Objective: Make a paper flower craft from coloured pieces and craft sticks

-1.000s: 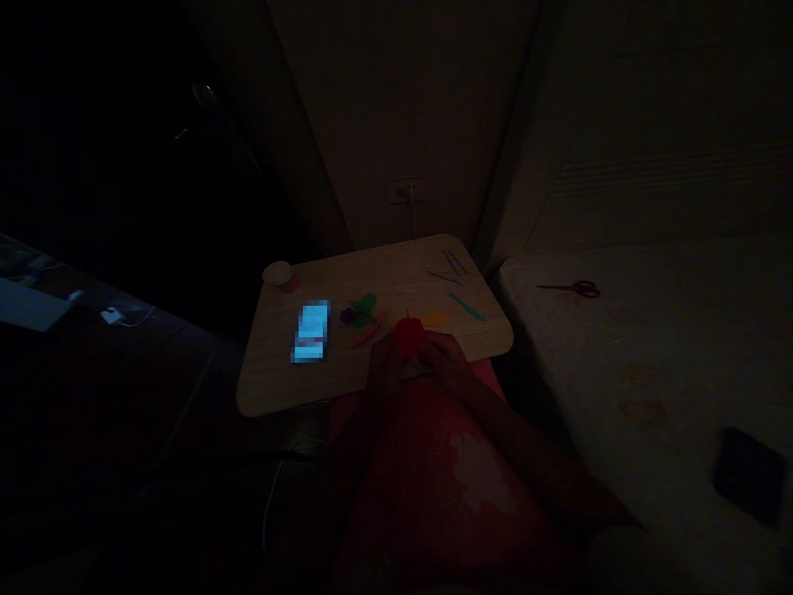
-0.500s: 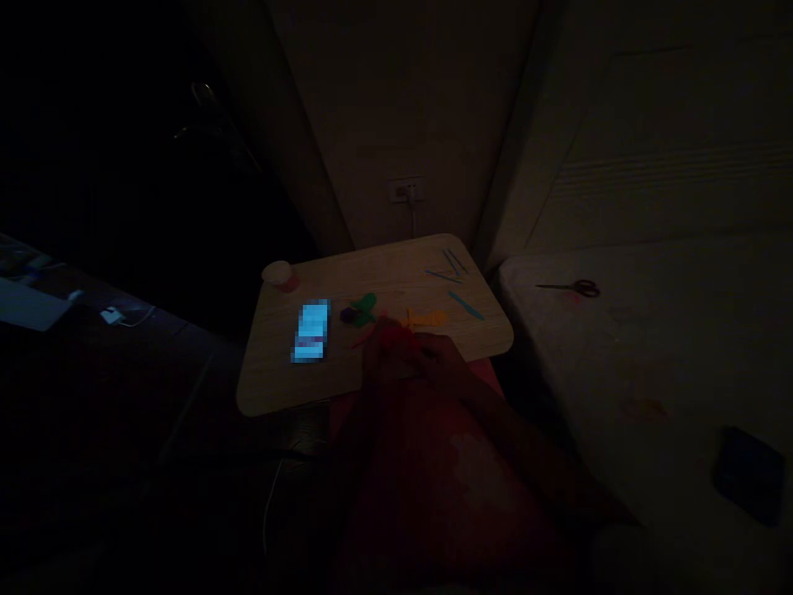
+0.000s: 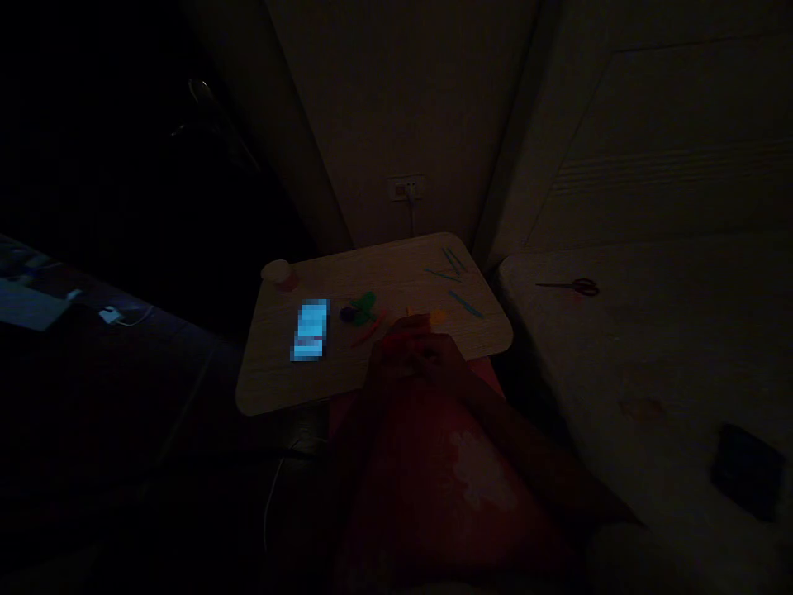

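In dim light, my left hand (image 3: 387,364) and my right hand (image 3: 443,359) meet at the near edge of a small wooden table (image 3: 273,388). Between them is a lump of red modelling clay (image 3: 400,340), mostly covered by fingers. Both hands are closed around it, though finger detail is hard to make out. Just beyond my fingers lies an orange clay piece (image 3: 439,316), partly hidden. To the left are a thin red strip (image 3: 370,329), a green clay piece (image 3: 365,307) and a dark purple one (image 3: 347,315).
A lit phone (image 3: 311,330) lies on the table's left, with a paper cup (image 3: 277,273) behind it. Several blue modelling tools (image 3: 466,304) rest at the right. Scissors (image 3: 576,287) and a dark blue object (image 3: 747,471) lie on the pale surface to the right.
The fingers of my left hand have shifted right and forward over the red clay, covering more of the orange piece. More of the thin red strip shows now.
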`<state>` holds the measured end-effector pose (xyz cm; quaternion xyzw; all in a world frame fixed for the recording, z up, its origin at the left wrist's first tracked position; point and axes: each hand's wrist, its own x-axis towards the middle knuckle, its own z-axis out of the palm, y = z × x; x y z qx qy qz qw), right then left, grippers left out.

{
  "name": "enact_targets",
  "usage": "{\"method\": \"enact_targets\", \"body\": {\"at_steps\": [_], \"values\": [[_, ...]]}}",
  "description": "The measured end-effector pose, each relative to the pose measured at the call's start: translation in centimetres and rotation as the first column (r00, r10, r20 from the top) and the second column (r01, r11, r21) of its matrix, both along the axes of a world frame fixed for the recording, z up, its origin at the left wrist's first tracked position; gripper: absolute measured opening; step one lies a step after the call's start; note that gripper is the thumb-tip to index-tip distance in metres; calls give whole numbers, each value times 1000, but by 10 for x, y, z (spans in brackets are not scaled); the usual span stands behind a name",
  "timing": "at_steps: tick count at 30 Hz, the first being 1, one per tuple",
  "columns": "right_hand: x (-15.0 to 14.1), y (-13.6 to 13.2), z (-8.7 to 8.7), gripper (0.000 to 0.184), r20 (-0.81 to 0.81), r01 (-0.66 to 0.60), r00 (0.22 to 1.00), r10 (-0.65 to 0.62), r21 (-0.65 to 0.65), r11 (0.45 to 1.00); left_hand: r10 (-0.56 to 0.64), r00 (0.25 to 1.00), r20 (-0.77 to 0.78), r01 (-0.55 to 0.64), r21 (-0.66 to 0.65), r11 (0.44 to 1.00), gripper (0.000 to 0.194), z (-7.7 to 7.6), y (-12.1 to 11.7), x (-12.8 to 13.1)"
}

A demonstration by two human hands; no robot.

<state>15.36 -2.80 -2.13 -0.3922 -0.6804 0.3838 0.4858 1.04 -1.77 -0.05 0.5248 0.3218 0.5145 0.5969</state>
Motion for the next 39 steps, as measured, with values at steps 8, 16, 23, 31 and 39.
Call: {"method": "enact_targets", "body": {"at_steps": [8,16,23,31,39], "values": [[-1,2,-4,30,35,80,996,-85,117,990,-14,996,-83,13,-18,1000,38,-7,0,2],[-3,3,-9,33,159,49,983,-92,254,966,3,994,109,2,-47,999,49,-2,-5,12],[-8,-1,1,41,208,-45,978,7,177,983,118,978,174,-79,-218,973,51,-5,0,14],[-8,-7,4,64,-271,-155,959,82,-259,953,126,967,221,-63,-272,960,43,-3,-3,9],[-12,-4,2,66,-529,-298,848,22,-443,845,165,969,185,-91,-354,931,42,-4,-5,7]]}}
